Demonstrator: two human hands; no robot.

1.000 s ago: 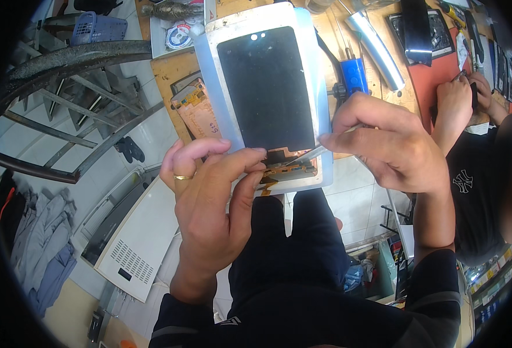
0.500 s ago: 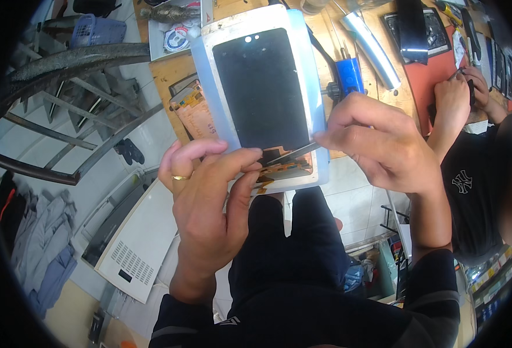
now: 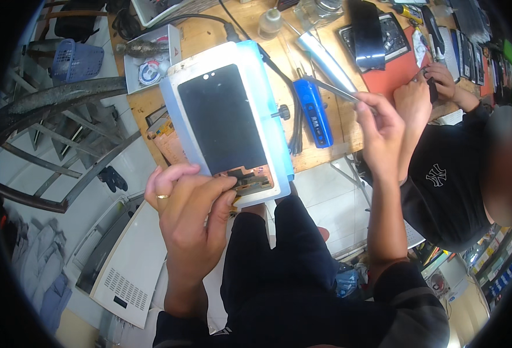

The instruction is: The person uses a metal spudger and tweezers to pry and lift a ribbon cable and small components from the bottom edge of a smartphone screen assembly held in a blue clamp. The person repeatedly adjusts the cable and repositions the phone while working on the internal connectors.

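A phone screen [image 3: 220, 116] lies on a white plate over a light-blue base [image 3: 183, 145], with an exposed copper-coloured lower section [image 3: 250, 180] showing small parts and flex cables. My left hand [image 3: 189, 220], with a gold ring, is at that section's left end, index finger and thumb closed on something too small to make out. My right hand [image 3: 377, 130] holds a thin metal tool, apparently tweezers [image 3: 334, 88], raised to the right of the plate, its tip over the blue handheld device [image 3: 314, 116].
The wooden bench [image 3: 343, 133] carries a white box [image 3: 133, 81], copper-coloured parts [image 3: 162, 139], bottle [image 3: 269, 23], foil roll [image 3: 325, 58], black panels [image 3: 366, 35] and cables. At the right, a co-worker in black [image 3: 441, 191] has both hands [image 3: 441, 81] on a dark object over a red mat [image 3: 383, 81].
My right hand has lifted the metal tool away from the copper section toward the upper right. The plate now sits lower and further left in view, and more of the bench shows.
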